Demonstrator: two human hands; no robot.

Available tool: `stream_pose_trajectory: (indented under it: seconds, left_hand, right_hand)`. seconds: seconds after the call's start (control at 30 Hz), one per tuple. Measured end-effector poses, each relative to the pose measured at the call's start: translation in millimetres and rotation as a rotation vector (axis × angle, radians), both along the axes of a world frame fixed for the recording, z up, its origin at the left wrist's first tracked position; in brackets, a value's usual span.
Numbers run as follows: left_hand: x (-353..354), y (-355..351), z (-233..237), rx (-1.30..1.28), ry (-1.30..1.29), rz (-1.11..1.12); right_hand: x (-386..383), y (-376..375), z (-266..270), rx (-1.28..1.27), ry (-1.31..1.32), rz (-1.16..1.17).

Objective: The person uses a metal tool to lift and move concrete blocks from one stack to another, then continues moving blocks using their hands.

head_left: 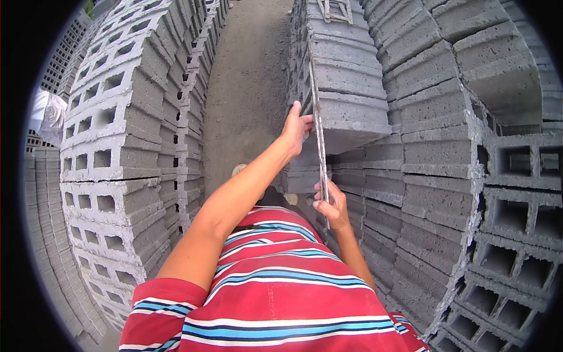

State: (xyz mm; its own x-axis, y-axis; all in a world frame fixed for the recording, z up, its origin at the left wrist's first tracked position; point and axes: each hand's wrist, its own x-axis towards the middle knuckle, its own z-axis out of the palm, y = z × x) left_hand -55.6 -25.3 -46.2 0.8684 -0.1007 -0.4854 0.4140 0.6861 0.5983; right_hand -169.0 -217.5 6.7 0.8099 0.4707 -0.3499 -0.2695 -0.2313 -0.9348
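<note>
A thin, flat, mortar-crusted strip runs lengthwise in front of me, beside a row of grey concrete blocks. The near end of the strip is in my right hand, its fingers closed round it. My left hand is at the left side of the strip, farther along, with its thumb raised and fingers apart; its fingertips reach the strip's edge, and whether they touch it I cannot tell. The strip's far end lies against the upper left edge of the block row.
Tall stacks of hollow blocks stand on the left, and more stacks rise close on the right. A dirt path runs between them. A small block-like frame sits on the far blocks. White cloth shows at far left.
</note>
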Motion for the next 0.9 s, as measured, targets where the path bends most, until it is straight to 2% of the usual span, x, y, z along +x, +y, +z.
stream_pose_trajectory:
  seconds: [0.1,0.23,0.37,0.4,0.5,0.53,0.63,0.67,0.8,0.9]
  left_hand:
    - [-7.2,-3.2,1.1,-0.005,0.024,0.009]
    - [-4.7,-1.1,-0.3,-0.012,0.046,-0.008]
    - [-0.5,0.3,3.3,0.0,0.041,0.008]
    - [-5.1,0.3,3.2,-0.003,0.036,-0.003]
    - [-5.6,-0.2,3.8,0.014,0.023,-0.011]
    - [-3.6,0.3,-0.8,-0.004,0.028,-0.016]
    - [-1.1,0.3,-1.2,-0.022,0.095,-0.01]
    - [-0.7,0.2,0.0,-0.013,0.087,-0.013]
    - [-3.9,4.4,-0.4,0.024,0.044,-0.028]
    - [1.8,3.4,1.2,0.069,0.019,0.018]
  right_hand:
    - [-4.4,3.4,16.1,0.092,-0.007,0.003]
    - [1.6,2.1,21.0,0.084,-0.314,0.045]
    - [4.6,-5.7,-3.4,-0.096,-0.167,0.013]
    - [3.1,-2.5,5.3,-0.069,-0.087,0.004]
    - [-1.8,5.3,26.5,0.072,-0.09,-0.01]
    - [-0.4,6.2,32.4,0.083,-0.179,0.02]
    - [2.6,4.9,19.8,0.07,-0.235,0.025]
    - [2.9,2.2,6.5,0.01,-0.191,0.003]
    - [-2.2,4.5,13.4,0.102,0.142,-0.056]
    - [-1.5,5.7,26.8,0.164,0.021,-0.039]
